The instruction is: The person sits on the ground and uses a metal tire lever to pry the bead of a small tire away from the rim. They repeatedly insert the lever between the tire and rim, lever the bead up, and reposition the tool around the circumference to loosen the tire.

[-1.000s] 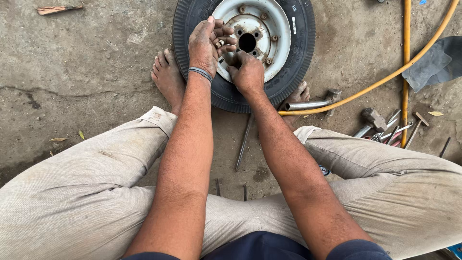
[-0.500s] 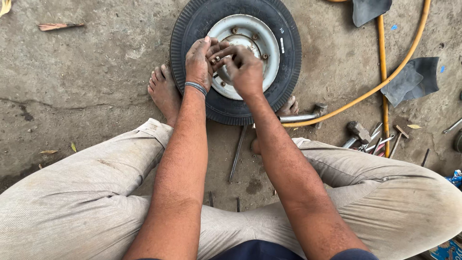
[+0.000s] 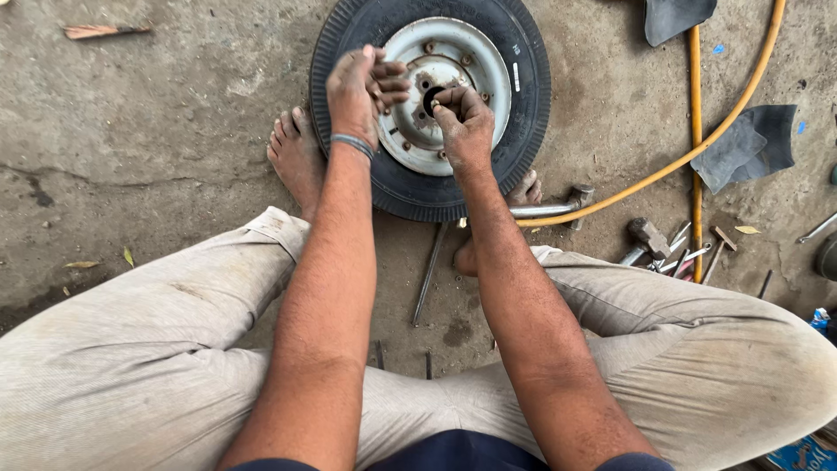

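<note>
Since the earlier frame the left hand [image 3: 362, 87] has lifted a little off the rim and its fingers have curled looser, while the right hand [image 3: 462, 122] has drawn its fingertips together over the hub.

The small wheel [image 3: 432, 105] lies flat on the concrete floor [image 3: 157, 148], between the person's 2 bare feet. Its grey metal rim [image 3: 475, 52] sits inside a black tyre [image 3: 532, 96], with rusty bolts ringed around the dark centre hole. The right hand pinches a small pale part [image 3: 433, 103] between thumb and fingertips, right over that centre hole; what the part is cannot be told. The left hand hovers over the rim's left half with fingers half curled, and whether it holds anything cannot be told. A band circles its wrist.

Left of the wheel, the left foot [image 3: 296, 157] presses against the tyre. Below the wheel, the toes of the right foot [image 3: 526, 187] touch the tyre edge, just beside a metal pipe [image 3: 545, 209]. A thin steel rod [image 3: 430, 275] lies on the floor below the wheel. Right of the wheel, a yellow hose [image 3: 697, 148] curves across the floor, with a hammer [image 3: 647, 237] and loose tools near it and 2 scraps of black rubber [image 3: 741, 144] further right.
</note>
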